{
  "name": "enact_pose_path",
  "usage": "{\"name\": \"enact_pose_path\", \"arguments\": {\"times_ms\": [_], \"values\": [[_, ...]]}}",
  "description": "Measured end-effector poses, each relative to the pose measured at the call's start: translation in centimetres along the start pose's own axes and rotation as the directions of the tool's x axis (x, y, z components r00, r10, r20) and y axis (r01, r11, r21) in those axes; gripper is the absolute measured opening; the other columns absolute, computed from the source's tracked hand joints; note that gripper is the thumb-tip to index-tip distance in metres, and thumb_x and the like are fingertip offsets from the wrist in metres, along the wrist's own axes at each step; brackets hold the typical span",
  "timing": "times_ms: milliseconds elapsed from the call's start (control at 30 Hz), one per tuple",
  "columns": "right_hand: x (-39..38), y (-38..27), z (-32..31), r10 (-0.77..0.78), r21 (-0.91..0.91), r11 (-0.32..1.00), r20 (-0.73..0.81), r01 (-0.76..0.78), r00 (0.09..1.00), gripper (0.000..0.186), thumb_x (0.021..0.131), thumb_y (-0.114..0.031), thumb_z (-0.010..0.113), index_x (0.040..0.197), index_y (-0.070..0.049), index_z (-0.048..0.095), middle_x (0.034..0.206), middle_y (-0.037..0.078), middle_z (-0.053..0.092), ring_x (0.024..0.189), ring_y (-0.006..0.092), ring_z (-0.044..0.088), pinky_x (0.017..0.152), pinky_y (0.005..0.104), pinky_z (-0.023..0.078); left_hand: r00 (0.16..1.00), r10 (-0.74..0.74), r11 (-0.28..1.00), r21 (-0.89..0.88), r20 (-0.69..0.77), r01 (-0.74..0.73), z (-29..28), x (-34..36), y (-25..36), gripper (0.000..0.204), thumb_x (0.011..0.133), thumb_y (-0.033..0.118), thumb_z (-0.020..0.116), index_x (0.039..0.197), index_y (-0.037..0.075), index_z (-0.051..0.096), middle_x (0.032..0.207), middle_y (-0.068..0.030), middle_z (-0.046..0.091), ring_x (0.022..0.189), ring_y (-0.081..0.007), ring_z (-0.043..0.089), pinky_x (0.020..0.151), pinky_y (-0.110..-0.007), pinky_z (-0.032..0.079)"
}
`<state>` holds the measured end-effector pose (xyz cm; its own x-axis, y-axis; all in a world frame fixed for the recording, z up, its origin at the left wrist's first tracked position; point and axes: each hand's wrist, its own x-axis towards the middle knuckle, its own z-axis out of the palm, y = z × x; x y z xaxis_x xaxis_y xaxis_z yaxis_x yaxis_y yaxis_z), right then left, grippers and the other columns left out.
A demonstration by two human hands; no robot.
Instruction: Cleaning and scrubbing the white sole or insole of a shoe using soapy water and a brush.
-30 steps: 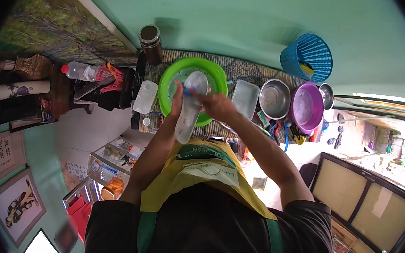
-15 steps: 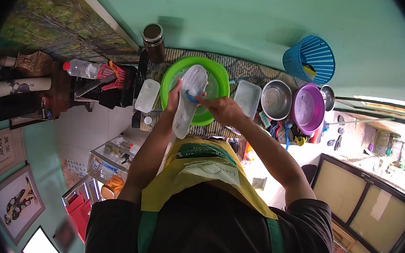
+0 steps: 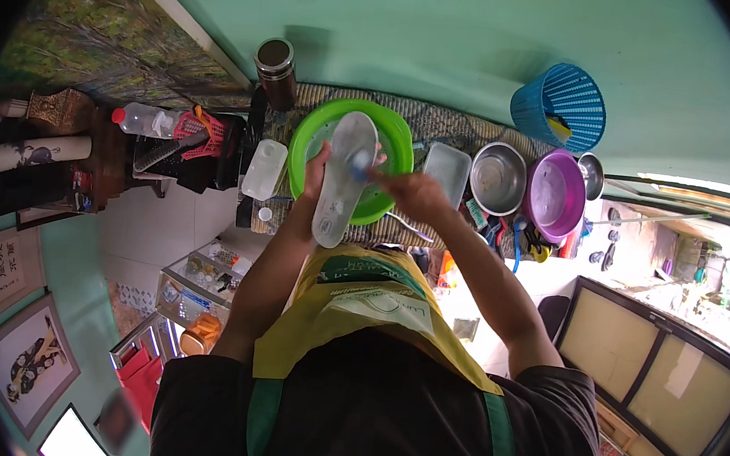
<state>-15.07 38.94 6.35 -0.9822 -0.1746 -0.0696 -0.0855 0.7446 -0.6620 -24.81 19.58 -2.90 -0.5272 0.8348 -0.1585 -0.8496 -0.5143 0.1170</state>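
Observation:
My left hand [image 3: 314,175] is closed round a long, translucent plastic container with rounded ends [image 3: 335,203], its fingertips showing at the far side. The container is tilted over a green basin [image 3: 405,135] that has whitish liquid in it. In my right hand [image 3: 414,196], somewhat blurred, is a small blue brush [image 3: 360,173], its pale head against the container's surface. A white plastic tub [image 3: 264,169] lies left of the basin, and a clear rectangular container [image 3: 446,172] lies to its right.
On the patterned table cover [image 3: 458,133] stand a steel bowl [image 3: 498,178], a purple basin [image 3: 556,196] and a blue basket [image 3: 558,106]. A brown flask [image 3: 276,73] stands at the back left. A small white cap [image 3: 265,215] sits near the front edge.
My right hand has shifted slightly right with the brush, whose head has moved on the container's surface. My left hand keeps its hold, the container turned a little.

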Motion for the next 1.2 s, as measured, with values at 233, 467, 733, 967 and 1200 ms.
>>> {"name": "enact_pose_path", "arguments": {"times_ms": [233, 467, 733, 967, 1200], "values": [[-1.0, 1.2, 0.1, 0.092, -0.205, 0.978, 0.204, -0.049, 0.975, 0.049, 0.101, -0.019, 0.052, 0.145, -0.039, 0.054, 0.107, 0.013, 0.074, 0.085, 0.0342, 0.073, 0.081, 0.045, 0.061, 0.996, -0.03, 0.99, 0.14, 0.088, 0.017, 0.8, 0.0, 0.3, 0.083, 0.102, 0.064, 0.035, 0.16, 0.007, 0.023, 0.156, -0.0244, 0.04, 0.142, -0.0482, 0.04, 0.114, -0.065, 0.037], [0.7, -0.7, -1.2, -0.027, -0.018, 0.999, 0.071, 0.028, 0.997, 0.046, 0.101, -0.018, 0.048, 0.144, -0.035, 0.057, 0.107, 0.007, 0.076, 0.086, 0.032, 0.074, 0.078, 0.0438, 0.061, 0.999, -0.036, 0.997, 0.061, -0.039, 0.039, 0.7, -0.2, -0.2, 0.082, 0.102, 0.063, 0.035, 0.16, 0.006, 0.023, 0.159, -0.0213, 0.038, 0.145, -0.0425, 0.038, 0.117, -0.066, 0.031], [1.2, 0.0, -1.1, 0.25, -0.07, 0.968, 0.176, -0.241, 0.952, 0.05, 0.1, -0.02, 0.053, 0.145, -0.042, 0.054, 0.107, 0.009, 0.075, 0.086, 0.0324, 0.074, 0.08, 0.0441, 0.061, 0.998, -0.024, 0.994, 0.103, -0.06, 0.03, 1.0, -0.2, -0.1, 0.078, 0.104, 0.062, 0.03, 0.159, 0.006, 0.028, 0.155, -0.0215, 0.043, 0.14, -0.0409, 0.045, 0.113, -0.065, 0.039], [1.8, 0.5, -1.3, 0.299, -0.205, 0.94, 0.117, -0.271, 0.947, 0.054, 0.099, -0.019, 0.052, 0.147, -0.044, 0.05, 0.105, 0.013, 0.074, 0.089, 0.035, 0.073, 0.078, 0.0459, 0.062, 0.979, 0.025, 0.993, 0.116, -0.202, -0.002, 2.1, -0.5, -0.5, 0.08, 0.104, 0.065, 0.026, 0.153, 0.003, 0.037, 0.137, -0.0213, 0.059, 0.125, -0.0408, 0.059, 0.107, -0.055, 0.048], [2.9, -0.1, 0.6, 0.309, 0.105, 0.945, 0.021, -0.309, 0.951, 0.06, 0.095, -0.013, 0.052, 0.151, -0.034, 0.048, 0.099, 0.02, 0.073, 0.086, 0.0403, 0.073, 0.08, 0.0489, 0.059, 0.89, 0.206, 0.958, 0.269, -0.407, -0.099, 4.0, -0.5, -1.6, 0.074, 0.104, 0.062, 0.032, 0.151, 0.006, 0.041, 0.141, -0.0174, 0.057, 0.128, -0.0391, 0.057, 0.108, -0.056, 0.047]]}}
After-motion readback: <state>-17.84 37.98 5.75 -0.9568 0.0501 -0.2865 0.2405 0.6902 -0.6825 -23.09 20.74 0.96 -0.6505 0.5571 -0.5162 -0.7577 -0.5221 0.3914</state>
